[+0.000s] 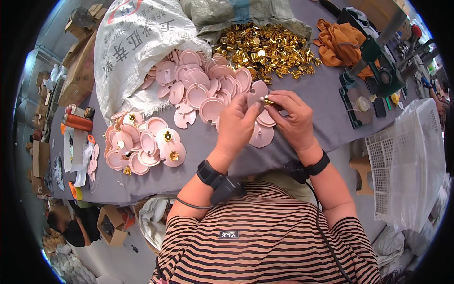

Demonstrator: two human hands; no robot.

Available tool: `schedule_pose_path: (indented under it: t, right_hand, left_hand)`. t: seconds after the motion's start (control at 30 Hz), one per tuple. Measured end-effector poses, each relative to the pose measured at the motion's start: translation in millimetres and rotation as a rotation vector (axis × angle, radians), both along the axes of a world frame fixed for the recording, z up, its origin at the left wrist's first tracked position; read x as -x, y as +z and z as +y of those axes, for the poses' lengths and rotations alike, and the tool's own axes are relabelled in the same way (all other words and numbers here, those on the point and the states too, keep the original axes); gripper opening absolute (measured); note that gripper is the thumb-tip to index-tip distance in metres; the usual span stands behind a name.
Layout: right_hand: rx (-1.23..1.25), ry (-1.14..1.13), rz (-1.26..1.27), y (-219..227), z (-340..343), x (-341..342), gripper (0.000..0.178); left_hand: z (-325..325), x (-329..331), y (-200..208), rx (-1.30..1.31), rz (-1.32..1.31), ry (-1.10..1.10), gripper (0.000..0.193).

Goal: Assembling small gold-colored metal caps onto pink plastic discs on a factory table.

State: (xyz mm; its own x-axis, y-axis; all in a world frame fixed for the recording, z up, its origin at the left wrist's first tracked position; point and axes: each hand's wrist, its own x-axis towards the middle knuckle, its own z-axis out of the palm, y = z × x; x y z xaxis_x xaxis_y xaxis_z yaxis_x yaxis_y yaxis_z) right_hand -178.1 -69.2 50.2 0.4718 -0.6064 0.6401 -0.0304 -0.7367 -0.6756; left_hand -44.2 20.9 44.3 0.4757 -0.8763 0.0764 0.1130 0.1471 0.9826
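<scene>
In front of me, my left hand [238,124] is closed, its fingers and thumb pinching a pink round plastic disc [258,89] by its lower edge. My right hand [297,119] pinches a small shiny gold metal piece [268,100] right against that disc; the fingertips partly hide where the two meet. Below both hands, another pink disc [261,136] lies near the table edge. Beyond them spreads a pile of notched pink discs [197,96]. To the left, a second pile of discs [147,143] has gold pieces on several of them.
A heap of gold metal pieces [265,49] spills from a sack at the back. A white woven sack [137,52] stands far left. On the right are a green hand press [378,71], an orange cloth [338,45] and a white plastic crate [402,156]. A person [78,227] sits lower left.
</scene>
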Motion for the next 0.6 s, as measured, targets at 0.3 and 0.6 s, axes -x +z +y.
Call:
schedule_pose_path:
  t: [0.3,0.6]
  right_hand:
    - [0.345,-0.046,0.046,3.6,7.1,19.4,0.023]
    - [0.114,-0.033,-0.036,7.2,19.6,16.6,0.024]
  left_hand:
    - [18.5,18.7,9.3,-0.042,-0.655,0.106,0.016]
    - [20.0,18.1,1.5,0.084,-0.075,0.002,0.017]
